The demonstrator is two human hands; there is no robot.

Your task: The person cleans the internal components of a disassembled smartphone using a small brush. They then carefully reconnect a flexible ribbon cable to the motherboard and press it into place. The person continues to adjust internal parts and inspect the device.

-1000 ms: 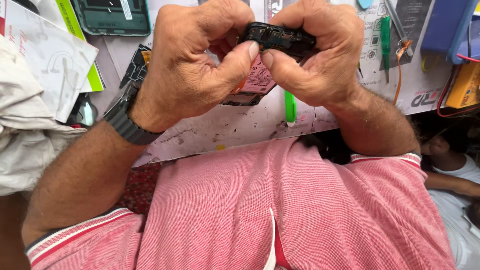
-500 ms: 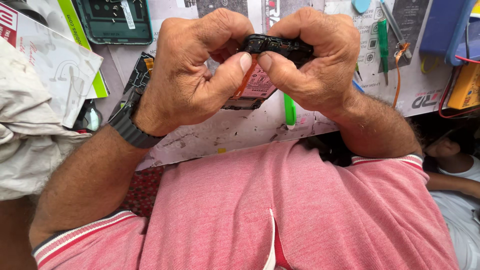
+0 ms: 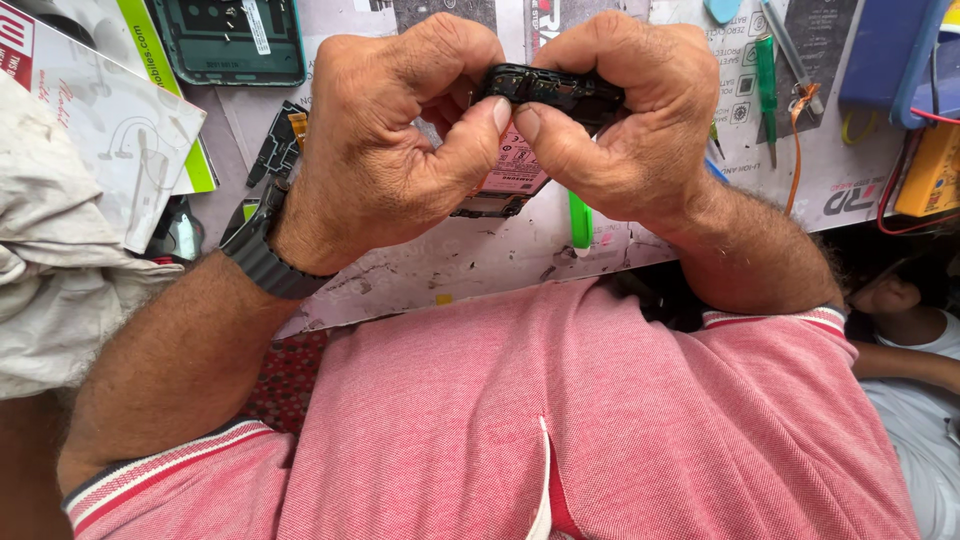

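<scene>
Both hands, the left hand (image 3: 390, 140) and the right hand (image 3: 630, 120), are pinching a small black phone part (image 3: 555, 88) above the tabletop (image 3: 480, 260); squeezing too hard could be cracking it.

Pink white-trimmed polo shirt (image 3: 600, 420), dark ribbed wristband (image 3: 262, 255).

- We are at a small electronics repair bench, most likely a phone repair stall.
- Near the bench's far left corner we see an opened phone shell (image 3: 232, 40), dark green, its inside facing up.
- A green-handled screwdriver (image 3: 767, 70) and tweezers (image 3: 790, 45) lie towards the far right edge.
- At the right edge we find a yellow meter (image 3: 930, 175) with red leads.
- The worn, stained work mat (image 3: 480, 255) covering the bench carries loose dark phone parts (image 3: 275, 150).
</scene>
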